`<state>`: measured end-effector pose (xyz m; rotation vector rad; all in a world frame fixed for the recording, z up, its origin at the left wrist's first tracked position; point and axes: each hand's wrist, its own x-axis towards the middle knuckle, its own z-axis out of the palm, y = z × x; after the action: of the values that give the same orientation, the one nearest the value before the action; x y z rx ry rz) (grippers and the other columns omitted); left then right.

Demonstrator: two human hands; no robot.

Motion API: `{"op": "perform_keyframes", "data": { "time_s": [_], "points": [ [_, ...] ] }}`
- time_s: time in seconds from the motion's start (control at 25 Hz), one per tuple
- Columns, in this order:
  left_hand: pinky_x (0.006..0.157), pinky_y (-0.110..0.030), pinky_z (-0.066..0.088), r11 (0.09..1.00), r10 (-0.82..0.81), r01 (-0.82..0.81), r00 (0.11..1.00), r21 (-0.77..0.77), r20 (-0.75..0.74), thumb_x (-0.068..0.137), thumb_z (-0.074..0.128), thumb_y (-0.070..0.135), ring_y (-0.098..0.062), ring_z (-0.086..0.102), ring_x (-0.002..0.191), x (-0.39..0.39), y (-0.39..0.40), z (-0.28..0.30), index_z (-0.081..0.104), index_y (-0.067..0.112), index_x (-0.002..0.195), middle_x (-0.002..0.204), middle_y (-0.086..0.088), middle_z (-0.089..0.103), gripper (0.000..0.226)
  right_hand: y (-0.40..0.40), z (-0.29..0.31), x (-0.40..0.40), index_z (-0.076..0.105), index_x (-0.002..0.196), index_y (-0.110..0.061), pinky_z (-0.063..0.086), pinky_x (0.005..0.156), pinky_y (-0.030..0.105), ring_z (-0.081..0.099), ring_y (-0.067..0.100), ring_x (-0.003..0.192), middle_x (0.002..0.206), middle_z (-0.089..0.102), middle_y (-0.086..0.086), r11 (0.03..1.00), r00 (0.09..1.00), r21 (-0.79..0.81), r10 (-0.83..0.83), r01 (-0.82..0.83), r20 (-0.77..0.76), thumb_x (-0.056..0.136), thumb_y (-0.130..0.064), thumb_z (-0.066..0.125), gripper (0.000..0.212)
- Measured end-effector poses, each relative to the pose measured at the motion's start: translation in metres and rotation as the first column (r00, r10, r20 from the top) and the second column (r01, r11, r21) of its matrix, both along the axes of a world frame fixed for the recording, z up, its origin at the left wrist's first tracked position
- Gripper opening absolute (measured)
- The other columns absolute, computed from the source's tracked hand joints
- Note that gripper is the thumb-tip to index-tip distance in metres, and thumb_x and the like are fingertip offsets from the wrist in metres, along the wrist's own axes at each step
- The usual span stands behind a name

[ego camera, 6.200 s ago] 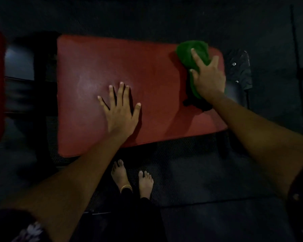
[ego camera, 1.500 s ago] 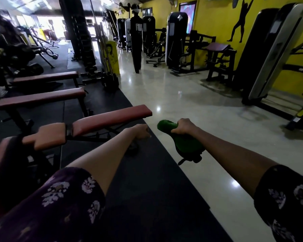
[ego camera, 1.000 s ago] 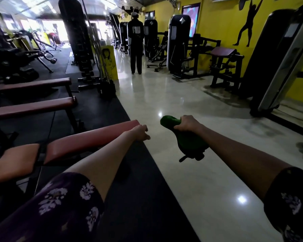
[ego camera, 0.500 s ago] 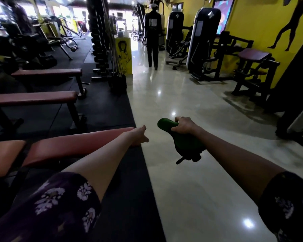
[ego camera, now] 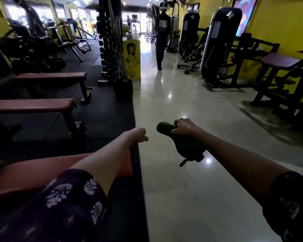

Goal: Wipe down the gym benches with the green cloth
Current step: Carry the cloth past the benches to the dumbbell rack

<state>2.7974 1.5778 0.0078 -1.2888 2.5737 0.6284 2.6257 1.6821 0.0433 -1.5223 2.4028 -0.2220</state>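
Note:
My right hand (ego camera: 183,126) is closed around the green cloth (ego camera: 182,142), which hangs bunched below it in the air over the shiny floor. My left hand (ego camera: 139,135) is a loose fist with nothing in it, held out beside the cloth. Under my left forearm lies the nearest red bench (ego camera: 42,173). Two more red flat benches stand further along on the left, the middle bench (ego camera: 31,106) and the far bench (ego camera: 51,76), all on the black mat.
A yellow pillar (ego camera: 132,62) and a dumbbell rack (ego camera: 108,42) stand ahead at the mat's edge. A person (ego camera: 162,37) stands in the tiled aisle (ego camera: 182,102). Black machines (ego camera: 219,44) and a padded station (ego camera: 280,67) line the yellow right wall.
Earlier I was wiping a red pad with the cloth, left palm flat. Since then my view has lifted and advanced along the aisle; the nearest bench has slid lower left. Both arms stay extended.

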Motion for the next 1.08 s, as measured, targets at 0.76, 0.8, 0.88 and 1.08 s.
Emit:
{"op": "perform_keyframes", "data": {
  "time_s": [0.76,0.8,0.88,1.08],
  "points": [
    [0.093,-0.033,0.042,0.934,0.356,-0.354,0.927,0.038,-0.115,0.094,0.056,0.026,-0.024,0.049,0.117,-0.182,-0.347,-0.007,0.045,0.009,0.132,0.133,-0.011,0.048,0.043,-0.423,0.005,-0.211,0.056,0.122,-0.012,0.049,0.08,0.034,0.057,0.028,0.101,0.117,0.056,0.013,0.952,0.95,-0.012,0.305,-0.304,0.064,0.086,-0.03,0.061,0.04],
    [0.094,-0.033,0.043,0.928,0.373,-0.371,0.921,0.039,-0.114,0.094,0.055,0.026,-0.024,0.049,0.118,-0.183,-0.365,-0.01,0.045,0.009,0.132,0.133,-0.01,0.048,0.043,-0.445,0.001,-0.211,0.056,0.122,-0.013,0.049,0.079,0.034,0.056,0.028,0.102,0.117,0.056,0.013,0.946,0.943,-0.01,0.325,-0.325,0.067,0.086,-0.03,0.061,0.041],
    [0.098,-0.034,0.042,0.911,0.413,-0.411,0.903,0.041,-0.114,0.094,0.055,0.027,-0.024,0.047,0.121,-0.181,-0.408,-0.017,0.043,0.011,0.134,0.136,-0.01,0.046,0.045,-0.494,-0.008,-0.212,0.057,0.122,-0.014,0.046,0.077,0.032,0.056,0.028,0.103,0.117,0.056,0.013,0.932,0.93,-0.018,0.361,-0.361,0.069,0.085,-0.03,0.061,0.04],
    [0.102,-0.034,0.039,0.877,0.48,-0.479,0.872,0.036,-0.099,0.093,0.056,0.026,-0.024,0.044,0.126,-0.172,-0.553,-0.031,0.041,0.011,0.136,0.14,-0.009,0.043,0.048,-0.647,-0.029,-0.213,0.055,0.126,-0.018,0.046,0.085,0.033,0.054,0.029,0.111,0.122,0.055,0.013,0.899,0.898,-0.005,0.437,-0.438,0.041,0.086,-0.03,0.059,0.042]
  ]
}}
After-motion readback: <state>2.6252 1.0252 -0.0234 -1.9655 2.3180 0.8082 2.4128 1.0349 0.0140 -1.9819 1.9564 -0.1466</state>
